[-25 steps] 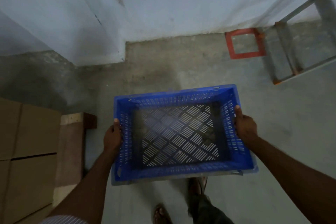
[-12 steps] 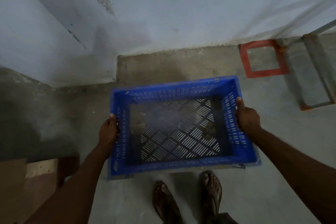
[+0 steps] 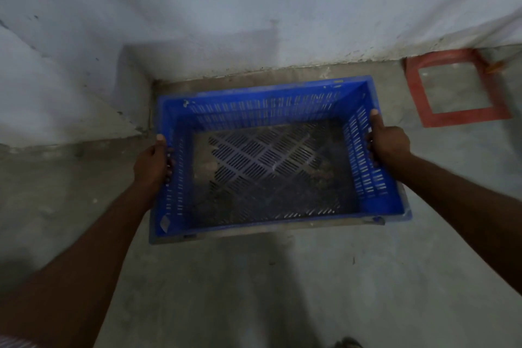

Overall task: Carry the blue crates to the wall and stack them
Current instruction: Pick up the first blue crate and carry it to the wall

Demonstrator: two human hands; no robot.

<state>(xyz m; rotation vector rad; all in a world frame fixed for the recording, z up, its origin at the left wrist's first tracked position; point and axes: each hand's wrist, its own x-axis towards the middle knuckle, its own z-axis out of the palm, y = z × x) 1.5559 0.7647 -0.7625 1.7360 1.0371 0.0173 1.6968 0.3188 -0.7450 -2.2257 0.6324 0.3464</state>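
One empty blue crate [image 3: 265, 110] with slotted walls and a dirty perforated floor is held level, low over the concrete floor. Its far side is close to the base of the pale wall [image 3: 254, 8], in a recessed corner. My left hand [image 3: 152, 164] grips the crate's left rim, thumb on top. On the opposite rim, my right hand [image 3: 388, 143] holds the same way. I cannot tell whether the crate touches the floor. No other crate is in view.
A wall section [image 3: 56, 93] juts out on the left, forming the corner beside the crate. A red square outline [image 3: 457, 118] is marked on the floor at the right, by the wall. A foot [image 3: 348, 343] shows at the bottom edge.
The crate has moved forward and down toward the wall's base, still in both hands. The cardboard boxes, wooden block and metal frame have left the view.
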